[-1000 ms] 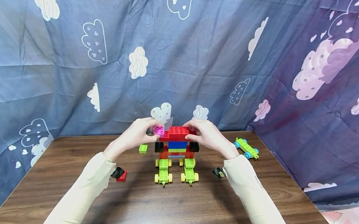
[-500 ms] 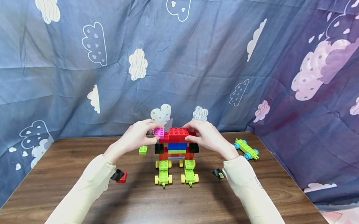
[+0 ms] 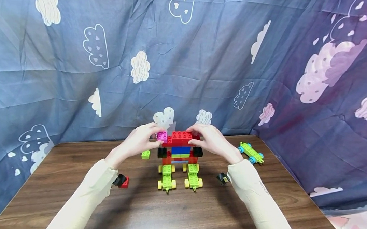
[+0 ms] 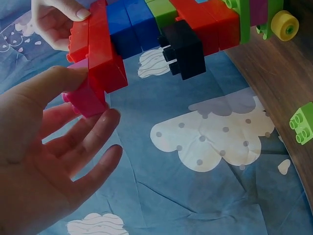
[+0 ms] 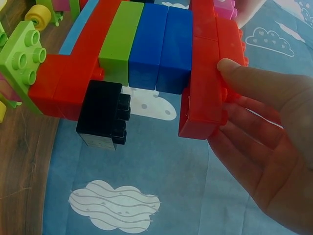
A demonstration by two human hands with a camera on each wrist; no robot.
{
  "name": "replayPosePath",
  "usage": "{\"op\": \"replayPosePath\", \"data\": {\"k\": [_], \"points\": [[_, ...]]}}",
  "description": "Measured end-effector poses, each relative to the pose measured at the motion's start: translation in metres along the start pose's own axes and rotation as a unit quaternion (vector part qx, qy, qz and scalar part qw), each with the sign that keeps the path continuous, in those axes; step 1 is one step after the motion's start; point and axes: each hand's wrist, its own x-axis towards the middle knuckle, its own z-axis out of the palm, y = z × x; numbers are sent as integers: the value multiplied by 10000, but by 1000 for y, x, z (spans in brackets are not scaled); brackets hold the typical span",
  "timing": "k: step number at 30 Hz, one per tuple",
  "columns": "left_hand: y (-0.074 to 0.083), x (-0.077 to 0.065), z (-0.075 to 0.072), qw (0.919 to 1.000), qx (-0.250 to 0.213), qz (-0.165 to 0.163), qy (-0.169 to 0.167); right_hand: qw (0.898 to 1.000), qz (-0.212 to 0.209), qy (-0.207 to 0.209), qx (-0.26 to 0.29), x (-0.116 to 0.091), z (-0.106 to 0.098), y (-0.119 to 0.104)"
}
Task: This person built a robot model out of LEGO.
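A toy-brick figure stands upright on two lime wheeled bases (image 3: 167, 182) with yellow wheels. Its body has blue bricks (image 3: 181, 150) in the middle, and black bricks (image 3: 161, 153) jut out at both sides. Across the top runs a long red layer (image 4: 105, 54). My left hand (image 3: 139, 138) pinches a pink brick (image 4: 87, 98) at that layer's left end, thumb on the near face and fingers behind. At the right, my right hand (image 3: 211, 140) holds a red brick (image 3: 181, 137) on top of the layer, its thumb (image 5: 249, 76) against the near face.
On the wooden table (image 3: 167, 213), a small lime brick (image 3: 146, 154) lies left of the figure and a red brick (image 3: 124, 183) lies by the left sleeve. A lime wheeled base (image 3: 251, 153) with blue wheels sits at back right. A cloud-patterned cloth (image 3: 185, 73) hangs behind.
Both hands keep their grip on the top bricks with almost no movement. The head view has tilted very slightly, so the scene sits a little lower.
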Motion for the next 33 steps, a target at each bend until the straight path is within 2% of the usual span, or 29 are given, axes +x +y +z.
{"op": "replayPosePath", "data": {"k": [8,26,33], "points": [[0,-1,0,9998,-61,202,20,10000,9,29,-46,-2,-1,-2],[-1,-1,-1,9994,-305,-6,-170,10000,-9,48,-65,-1,1,0],[-7,1,0,9992,-341,153,-170,9999,-47,55,-83,-1,1,0]]}}
